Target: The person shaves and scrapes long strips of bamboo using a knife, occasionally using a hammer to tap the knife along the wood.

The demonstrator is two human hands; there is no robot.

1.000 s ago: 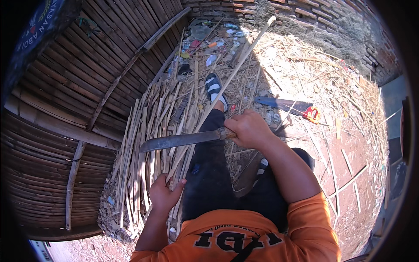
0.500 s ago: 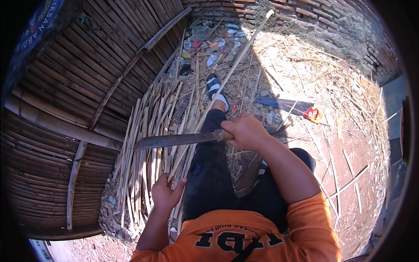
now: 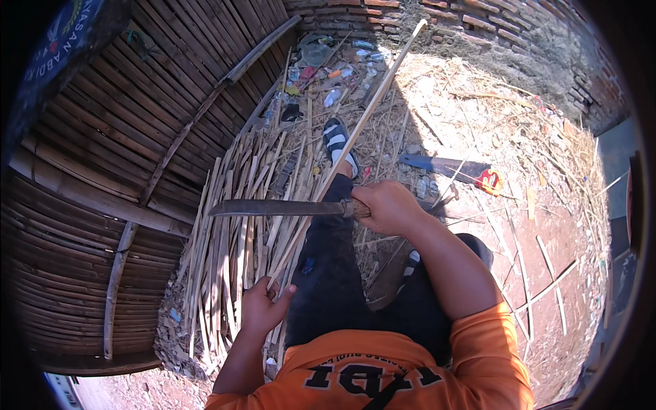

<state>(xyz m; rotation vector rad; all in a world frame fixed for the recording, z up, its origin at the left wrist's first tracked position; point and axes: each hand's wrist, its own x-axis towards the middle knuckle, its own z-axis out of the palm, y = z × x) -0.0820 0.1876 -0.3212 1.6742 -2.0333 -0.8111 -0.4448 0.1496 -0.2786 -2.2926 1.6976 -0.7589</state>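
The right hand (image 3: 391, 208) grips the machete (image 3: 283, 208) by its handle; the blade extends left of that grip, across the long bamboo strip (image 3: 374, 104). I cannot tell whether they touch. The left hand (image 3: 262, 307) curls around the strip's near end. Work appears partway: a pile of strips (image 3: 227, 236) lies left of the machete grip; the held strip is likely unfinished. Obstruction: the left leg (image 3: 328, 273), beneath the blade. A handsaw (image 3: 444, 166) rests right of and beyond the machete grip.
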